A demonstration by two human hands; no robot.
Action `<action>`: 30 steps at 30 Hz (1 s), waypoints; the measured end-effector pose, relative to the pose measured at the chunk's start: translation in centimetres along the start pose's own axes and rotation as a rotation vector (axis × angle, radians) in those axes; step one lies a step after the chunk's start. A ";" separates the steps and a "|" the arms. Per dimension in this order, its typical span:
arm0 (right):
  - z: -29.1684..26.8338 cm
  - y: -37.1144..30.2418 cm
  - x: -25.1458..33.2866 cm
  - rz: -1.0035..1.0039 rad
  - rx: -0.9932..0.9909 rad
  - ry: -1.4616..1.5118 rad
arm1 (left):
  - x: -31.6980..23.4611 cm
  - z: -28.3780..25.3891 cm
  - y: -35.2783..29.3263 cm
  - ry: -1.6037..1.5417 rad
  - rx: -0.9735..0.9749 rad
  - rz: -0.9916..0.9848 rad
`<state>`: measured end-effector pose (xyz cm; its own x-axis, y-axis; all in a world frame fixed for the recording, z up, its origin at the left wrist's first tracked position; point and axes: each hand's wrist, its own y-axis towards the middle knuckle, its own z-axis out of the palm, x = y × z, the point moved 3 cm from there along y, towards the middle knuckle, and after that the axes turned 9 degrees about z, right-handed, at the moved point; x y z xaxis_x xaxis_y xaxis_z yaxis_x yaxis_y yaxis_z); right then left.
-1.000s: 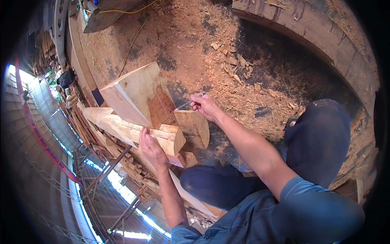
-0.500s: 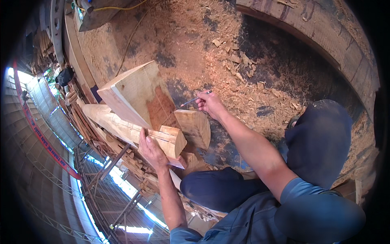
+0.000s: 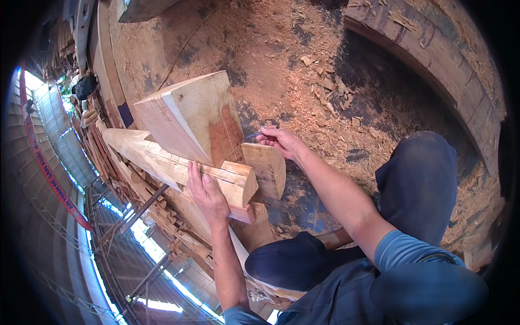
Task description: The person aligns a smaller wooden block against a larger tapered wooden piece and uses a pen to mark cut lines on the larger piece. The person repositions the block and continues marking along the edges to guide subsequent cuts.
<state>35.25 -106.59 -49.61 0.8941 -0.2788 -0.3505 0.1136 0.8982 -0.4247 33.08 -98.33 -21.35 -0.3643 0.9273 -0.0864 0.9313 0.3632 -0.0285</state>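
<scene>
Long pale timber (image 3: 146,154), stretched from the left of the frame to its centre, is covered near its thick end by the left hand (image 3: 208,196), fingers straight and laid flat along the wood, nothing gripped by them. And over at the centre, a slim pencil-like stick (image 3: 252,135) is pinched in the bent fingers of the right hand (image 3: 281,143), its tip seen beside the right edge of the large block (image 3: 184,116), just above the smaller block (image 3: 267,168); whether wood is touched by that tip cannot be told. A thin line can be made out across the reddish patch (image 3: 223,135) on the large block's face. Here, it seems, a light, steady pinch is called for, the tip kept in plain sight, and the left palm pressed evenly so that the timber is not rocked. Now the count: two hands, one stick, one timber, one large block, one smaller block; beneath the timber's thick end, two more are seen, a reddish piece (image 3: 241,212) and a pale piece (image 3: 258,227); in the upper right, one thick beam (image 3: 433,59) is shown, while the shavings (image 3: 309,97) strewn across the upper centre are too many to be counted
</scene>
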 end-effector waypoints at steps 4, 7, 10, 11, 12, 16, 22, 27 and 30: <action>0.8 2.9 1.0 0.102 0.062 -0.046 | 0.3 0.0 -0.1 -0.047 -0.002 -0.057; 0.9 4.6 1.5 0.169 0.063 -0.025 | 0.5 0.0 -0.4 0.006 -0.008 -0.041; 1.5 5.8 1.3 0.183 0.033 -0.049 | 0.7 0.0 -0.4 0.048 -0.019 -0.037; 1.9 6.3 1.0 0.186 0.049 -0.062 | 0.8 -0.1 -0.4 0.058 -0.020 -0.037; 2.5 6.9 0.9 0.187 0.065 -0.078 | 0.8 -0.1 -0.4 0.057 -0.030 -0.030; 3.5 8.3 0.6 0.238 0.051 -0.178 | 0.7 -0.3 -0.4 0.054 -0.050 -0.014; -2.0 4.8 5.2 0.397 0.285 -0.207 | 0.8 -0.3 -0.4 0.031 -0.078 -0.032; -1.7 8.0 5.5 0.313 0.221 -0.341 | 0.9 -0.5 -0.5 -0.009 -0.109 -0.047; 1.9 10.4 4.0 0.135 0.002 -0.579 | 1.0 -0.6 -0.4 -0.033 -0.125 -0.053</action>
<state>40.79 -97.75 -53.80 0.9914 0.0680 0.1117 -0.0169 0.9137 -0.4061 32.29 -97.47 -20.80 -0.4108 0.9037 -0.1208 0.9020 0.4221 0.0904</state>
